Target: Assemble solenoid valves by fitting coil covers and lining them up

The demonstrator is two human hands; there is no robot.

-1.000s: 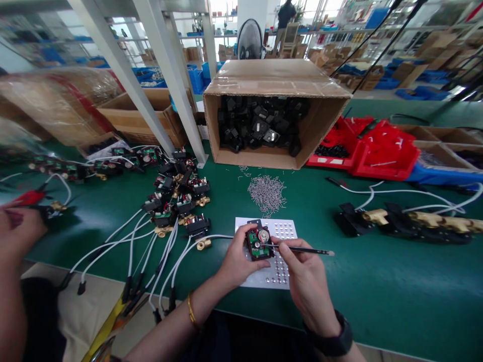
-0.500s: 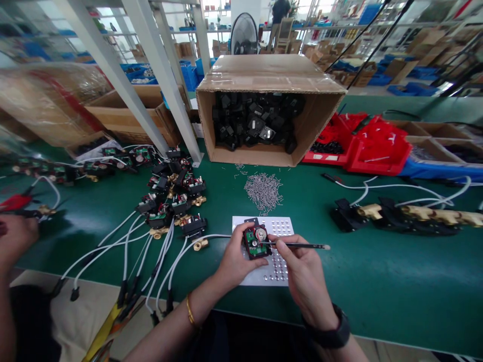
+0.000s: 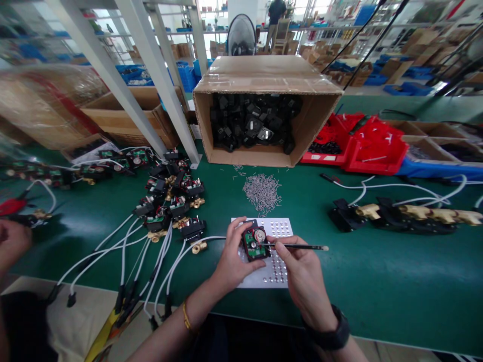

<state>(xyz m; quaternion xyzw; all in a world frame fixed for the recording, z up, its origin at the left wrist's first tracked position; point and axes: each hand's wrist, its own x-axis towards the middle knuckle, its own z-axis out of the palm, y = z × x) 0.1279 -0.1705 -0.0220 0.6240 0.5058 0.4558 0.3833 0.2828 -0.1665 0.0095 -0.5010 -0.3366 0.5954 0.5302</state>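
My left hand [image 3: 233,259] is closed around the edges of a small black housing with a green circuit board [image 3: 255,246] and a round metal part on it. A white cable runs out from its left side. In my right hand [image 3: 304,271] is a slim, dark, pencil-like tool [image 3: 307,246] with a pale rear end. Its thin tip meets the board near the round part; exact contact is too small to tell. Under both hands lies a white sheet [image 3: 241,281] with rows of small shiny round pieces.
A pile of small metal pins [image 3: 262,192] lies before an open carton [image 3: 267,75] of black housings. Wired valve assemblies [image 3: 192,229] crowd the left, more brass ones [image 3: 368,211] the right. Red bins [image 3: 373,163] stand back right. A co-worker's hand [image 3: 15,241] is at far left.
The view has shifted slightly. My left fingers have moved a little on the housing's upper left edge. The tool tip stays at the board, and the co-worker's hand has moved slightly left.
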